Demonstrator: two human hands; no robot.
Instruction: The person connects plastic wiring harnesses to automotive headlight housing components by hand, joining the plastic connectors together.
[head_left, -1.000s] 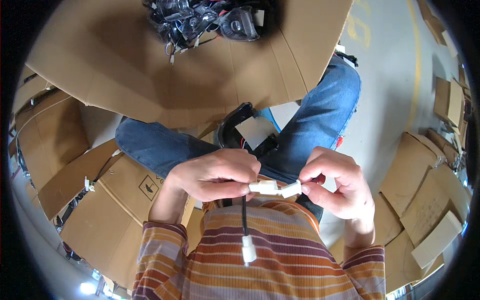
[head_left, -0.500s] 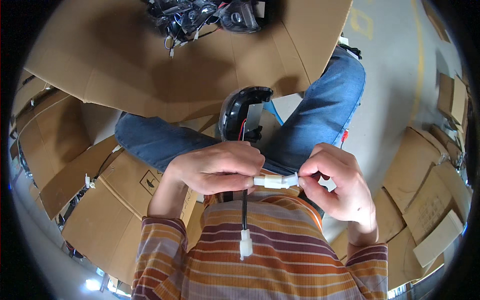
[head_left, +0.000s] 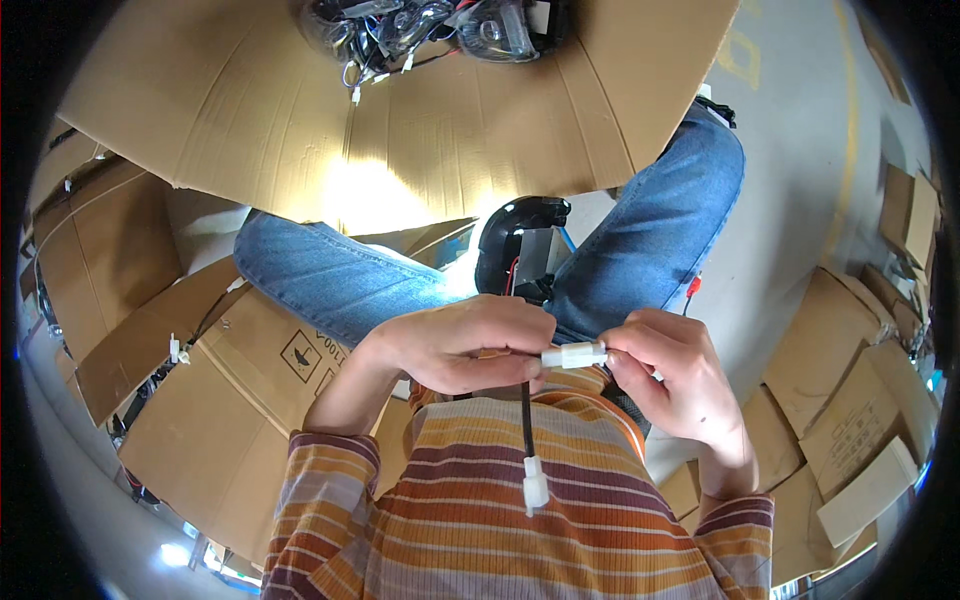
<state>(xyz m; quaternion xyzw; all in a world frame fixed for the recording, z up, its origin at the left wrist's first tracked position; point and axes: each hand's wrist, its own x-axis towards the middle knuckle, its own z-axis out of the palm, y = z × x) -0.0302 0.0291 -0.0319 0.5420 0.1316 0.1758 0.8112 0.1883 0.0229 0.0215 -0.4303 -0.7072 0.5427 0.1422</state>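
My left hand (head_left: 462, 342) is closed, pinching the left end of a white plastic wire connector (head_left: 574, 356). At its other end, the fingertips of my right hand (head_left: 668, 372) are closed round it, so the connector spans both hands in a nearly straight line. From under my left hand a black cable (head_left: 527, 425) hangs down, tipped with a loose white plug (head_left: 536, 486). Between my legs sits a black lamp unit (head_left: 512, 235) with a grey plate and thin red and dark wires running toward my left hand. Its lens side faces a bright patch of light.
A large open cardboard box (head_left: 250, 120) stands in front, holding several lamp units (head_left: 420, 30) with wires and white plugs. Closed cartons (head_left: 230, 390) lie on the left, and flattened cardboard (head_left: 850, 410) on the right. My legs in blue jeans (head_left: 650, 230) flank the lamp.
A bright light now falls on the cardboard box and my left thigh. The connector, angled before, is straighter, its parts closer together. The lamp and both hands appear slightly farther right.
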